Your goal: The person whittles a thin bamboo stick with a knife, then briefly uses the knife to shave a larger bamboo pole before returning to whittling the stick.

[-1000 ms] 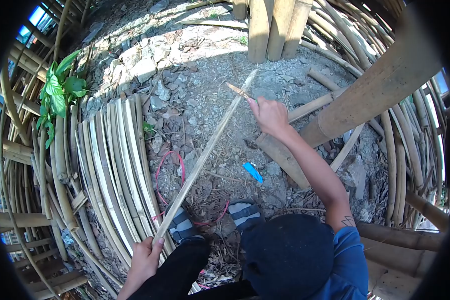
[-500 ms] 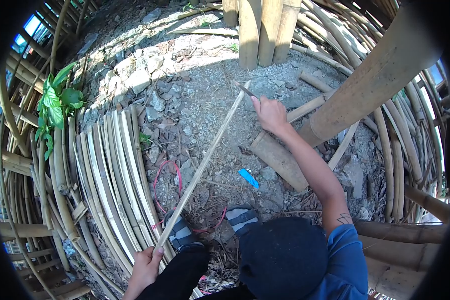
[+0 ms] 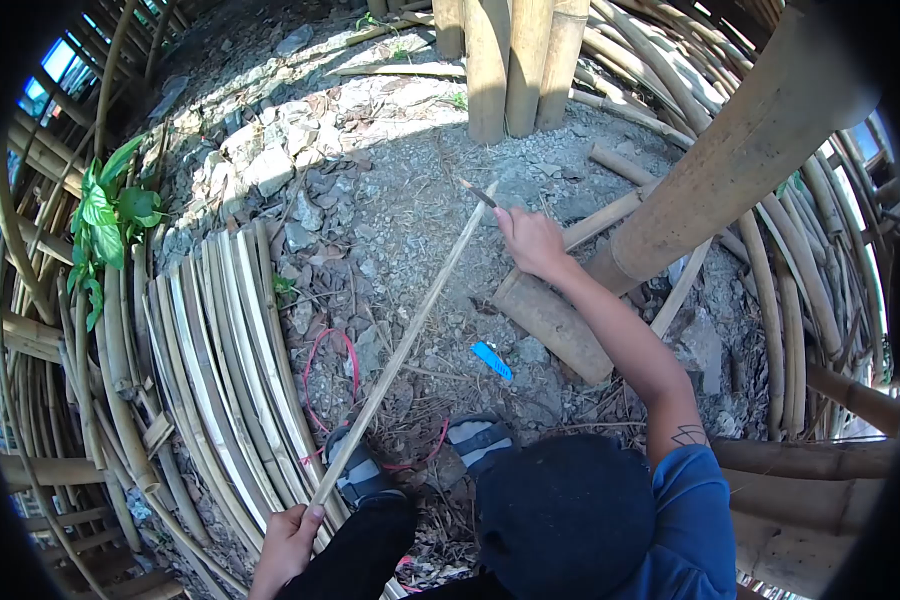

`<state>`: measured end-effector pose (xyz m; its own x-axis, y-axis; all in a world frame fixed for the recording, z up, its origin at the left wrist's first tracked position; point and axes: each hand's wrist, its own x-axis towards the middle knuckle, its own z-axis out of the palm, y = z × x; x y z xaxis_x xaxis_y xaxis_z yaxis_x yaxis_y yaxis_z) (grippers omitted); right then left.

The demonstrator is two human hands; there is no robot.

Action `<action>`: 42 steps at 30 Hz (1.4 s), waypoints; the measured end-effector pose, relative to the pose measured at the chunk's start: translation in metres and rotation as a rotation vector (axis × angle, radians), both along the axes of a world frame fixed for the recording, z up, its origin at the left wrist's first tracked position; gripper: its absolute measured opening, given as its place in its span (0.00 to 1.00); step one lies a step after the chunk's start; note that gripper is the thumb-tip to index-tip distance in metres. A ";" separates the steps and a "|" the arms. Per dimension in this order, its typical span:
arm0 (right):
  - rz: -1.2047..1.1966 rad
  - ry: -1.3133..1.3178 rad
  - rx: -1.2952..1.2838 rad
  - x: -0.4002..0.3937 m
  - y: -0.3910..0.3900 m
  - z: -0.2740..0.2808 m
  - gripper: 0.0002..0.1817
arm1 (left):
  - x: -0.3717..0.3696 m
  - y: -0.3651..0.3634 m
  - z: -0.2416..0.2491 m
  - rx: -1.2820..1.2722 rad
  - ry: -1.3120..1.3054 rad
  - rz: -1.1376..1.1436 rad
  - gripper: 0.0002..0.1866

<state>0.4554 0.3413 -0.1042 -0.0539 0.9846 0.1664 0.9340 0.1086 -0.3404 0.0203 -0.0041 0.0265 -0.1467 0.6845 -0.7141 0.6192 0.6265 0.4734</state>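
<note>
A long, thin bamboo strip (image 3: pixel 402 352) runs slantwise over the ground. Its lower end is in my left hand (image 3: pixel 291 540), fingers wrapped round it beside my leg. My right hand (image 3: pixel 532 241) grips a knife (image 3: pixel 479 194) by its handle, which the fingers hide. The blade lies across the strip near its far end. Left of the strip, several split bamboo strips (image 3: pixel 232 350) lie side by side, close to my left hand.
A thick bamboo pole (image 3: pixel 715 165) leans at the right, with a short bamboo piece (image 3: pixel 555 325) below it. Upright poles (image 3: pixel 487 75) stand ahead. A blue object (image 3: pixel 492 361) and pink string (image 3: pixel 354 365) lie near my sandals (image 3: pixel 478 440). Green leaves (image 3: pixel 100 215) grow at the left.
The strip's far end, the knife and my right hand sit slightly lower in the view. The view has shifted a little. Both hands keep their hold.
</note>
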 end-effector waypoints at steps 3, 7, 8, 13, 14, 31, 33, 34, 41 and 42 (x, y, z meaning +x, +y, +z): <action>0.098 0.048 0.026 -0.022 -0.026 0.000 0.31 | 0.005 0.004 0.002 0.005 -0.004 0.038 0.27; 0.218 -0.042 0.092 -0.006 -0.018 0.005 0.31 | 0.001 -0.003 0.004 0.024 -0.033 0.046 0.27; 0.132 -0.054 0.086 0.006 -0.001 0.008 0.30 | 0.002 -0.001 0.005 0.007 -0.047 0.054 0.27; 0.213 -0.068 0.077 -0.030 -0.028 0.017 0.29 | 0.003 0.003 0.003 0.015 -0.023 0.046 0.28; 0.280 -0.077 0.130 -0.027 -0.029 0.015 0.30 | 0.003 0.002 0.004 0.017 -0.024 0.050 0.28; -0.056 -0.061 0.089 -0.031 -0.032 0.003 0.28 | -0.016 -0.003 -0.003 0.006 -0.093 0.122 0.26; 0.004 -0.053 0.066 -0.035 -0.046 0.006 0.29 | -0.019 -0.008 -0.008 0.013 -0.098 0.092 0.26; 0.190 -0.092 0.096 -0.036 -0.053 0.010 0.28 | -0.019 -0.009 -0.008 0.013 -0.100 0.089 0.26; 0.030 -0.160 0.199 -0.012 -0.013 -0.013 0.25 | -0.015 -0.007 -0.002 -0.066 -0.213 0.174 0.26; 0.029 -0.160 0.194 -0.016 -0.026 -0.015 0.25 | -0.017 -0.008 0.000 -0.053 -0.244 0.191 0.25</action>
